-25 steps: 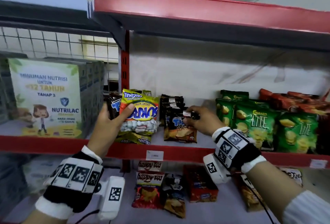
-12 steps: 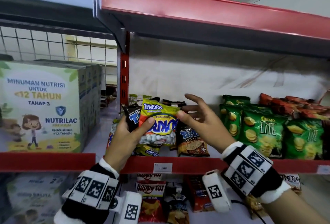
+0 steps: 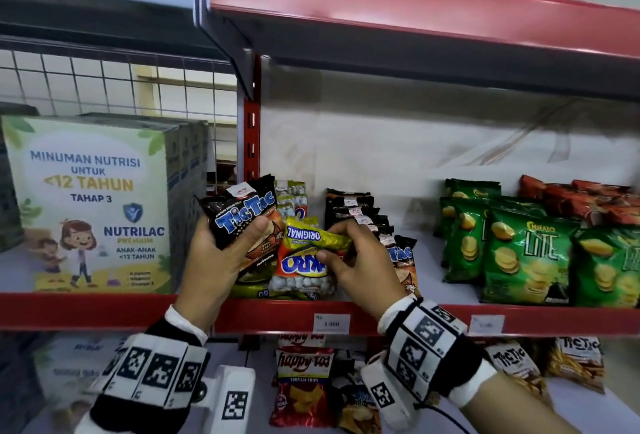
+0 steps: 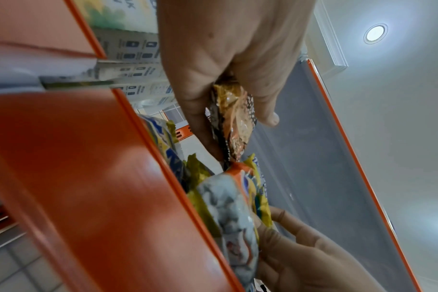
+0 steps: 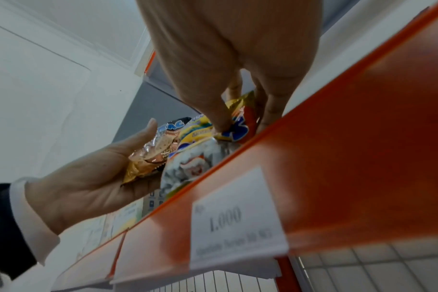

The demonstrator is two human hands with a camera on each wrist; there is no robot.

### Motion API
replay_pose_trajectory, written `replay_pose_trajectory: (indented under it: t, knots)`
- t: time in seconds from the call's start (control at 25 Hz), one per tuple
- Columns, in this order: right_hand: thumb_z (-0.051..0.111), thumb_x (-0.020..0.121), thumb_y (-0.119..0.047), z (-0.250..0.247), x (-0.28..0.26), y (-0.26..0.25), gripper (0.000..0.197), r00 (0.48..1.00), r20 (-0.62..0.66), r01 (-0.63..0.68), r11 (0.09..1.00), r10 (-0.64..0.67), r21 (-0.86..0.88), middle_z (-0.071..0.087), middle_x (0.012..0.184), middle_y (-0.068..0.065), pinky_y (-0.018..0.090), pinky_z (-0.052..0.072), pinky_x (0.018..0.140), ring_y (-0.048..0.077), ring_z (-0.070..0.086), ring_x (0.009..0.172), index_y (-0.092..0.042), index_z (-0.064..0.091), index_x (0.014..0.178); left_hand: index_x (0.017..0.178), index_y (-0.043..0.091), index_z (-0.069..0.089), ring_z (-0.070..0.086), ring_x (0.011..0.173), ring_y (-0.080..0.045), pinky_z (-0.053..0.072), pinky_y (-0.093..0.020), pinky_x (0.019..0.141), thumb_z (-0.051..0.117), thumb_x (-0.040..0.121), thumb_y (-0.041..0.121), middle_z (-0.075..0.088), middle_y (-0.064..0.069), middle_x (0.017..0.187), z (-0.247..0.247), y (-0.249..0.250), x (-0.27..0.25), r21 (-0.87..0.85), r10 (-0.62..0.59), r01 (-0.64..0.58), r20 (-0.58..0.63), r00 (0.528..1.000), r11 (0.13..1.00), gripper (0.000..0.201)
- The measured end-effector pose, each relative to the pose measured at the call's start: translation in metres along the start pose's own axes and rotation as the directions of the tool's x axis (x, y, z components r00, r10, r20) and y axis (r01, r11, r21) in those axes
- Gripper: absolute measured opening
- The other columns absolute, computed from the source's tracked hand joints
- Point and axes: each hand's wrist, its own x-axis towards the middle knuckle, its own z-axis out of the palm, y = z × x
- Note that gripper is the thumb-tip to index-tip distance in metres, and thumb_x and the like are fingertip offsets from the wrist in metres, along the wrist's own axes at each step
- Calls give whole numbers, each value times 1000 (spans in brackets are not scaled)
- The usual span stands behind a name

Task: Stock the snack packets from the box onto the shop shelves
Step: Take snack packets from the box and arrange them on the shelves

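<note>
1. At the middle red shelf (image 3: 104, 309), left bay of the snack section: both hands work at the front edge.
2. Left hand (image 3: 214, 260) grasps a black TicTac packet (image 3: 242, 219), thumb across its front, fingers behind; the packet is lifted off the shelf and tilted.
3. Right hand (image 3: 363, 271) pinches the folded yellow top of a Sukro packet (image 3: 304, 260), thumb under the fold, fingers curled over it. The packet's lower end sits on the shelf just behind the front lip.
4. The two packets touch, the TicTac packet overlapping the Sukro packet's left side.
5. More Sukro packets (image 3: 291, 198) stand behind, toward the back wall.
6. A row of black TicTac packets (image 3: 353, 208) stands just right of the right hand.
7. Green Lite chip bags (image 3: 526, 260) stand further right, red packets (image 3: 581, 198) behind them.
8. Nutrilac box (image 3: 90, 205) fills the bay to the left.
9. A price tag (image 3: 331, 323) reading 1.000 is clipped to the shelf lip below the right hand.
10. Lower shelf carries a Happy Tos bag (image 3: 304, 385).
</note>
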Motion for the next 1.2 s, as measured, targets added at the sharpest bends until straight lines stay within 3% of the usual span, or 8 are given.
replay_pose_trajectory:
  t: [0.12,0.28,0.44,0.6,0.72,0.88,1.08,1.2]
  knots:
    - [69,84,-23,7,1,-1,25,999,-13,38,999,-38,-38,49,103,0,3,31,67,9,45,86,-17,52,103,109,24,60,69,99,-22,55,-41,85,72,69,32,70,-5,110,-3,2,2,-34,31,-34,-93,995,999,43]
    - [71,81,-31,4,0,0,29,981,191,2,997,15,-83,55,104,3,20,35,68,16,53,89,-25,48,97,113,23,60,71,91,-10,57,-20,68,71,70,32,72,2,105,-4,4,2,-52,79,-86,-114,990,995,46]
    - [69,81,-39,-6,3,-3,42,966,253,-10,989,48,-149,51,113,2,20,36,79,17,52,102,-25,55,117,119,20,57,69,93,-7,55,-18,71,69,75,31,70,7,105,1,10,2,-53,133,-143,-160,978,988,47]
    - [68,82,-39,-2,-5,-7,58,953,303,22,994,12,-107,42,119,-3,18,37,89,16,50,113,-30,42,133,132,11,48,67,101,-11,56,-23,80,65,85,24,67,1,114,7,18,8,-54,191,-205,-202,961,977,52]
    - [68,81,-41,-1,-10,-7,68,955,297,24,996,3,-87,38,122,-5,18,37,92,15,47,118,-34,33,138,122,16,53,68,92,-2,54,-15,71,65,85,22,70,10,102,16,23,5,-57,209,-220,-156,965,974,39]
    - [70,77,-43,-11,-15,-7,83,965,263,41,997,-22,-66,33,137,-5,27,36,104,16,37,130,-38,20,144,120,15,52,68,93,-3,56,-20,78,66,76,32,69,11,103,35,22,-10,-27,238,-240,-68,969,970,49]
    - [62,73,-58,-50,-25,-8,81,996,-70,75,915,-51,397,49,136,-12,31,40,104,1,46,126,-44,24,144,123,26,50,63,109,-7,52,-22,87,71,80,37,66,10,115,61,11,-25,-5,220,-220,100,970,975,49]
    - [72,80,-35,-76,-19,-3,75,996,-55,86,826,-67,558,64,115,6,35,52,92,14,64,102,-40,30,142,117,34,50,66,102,-5,53,-16,79,70,78,36,68,13,110,83,5,-30,-41,165,-160,240,957,986,44]
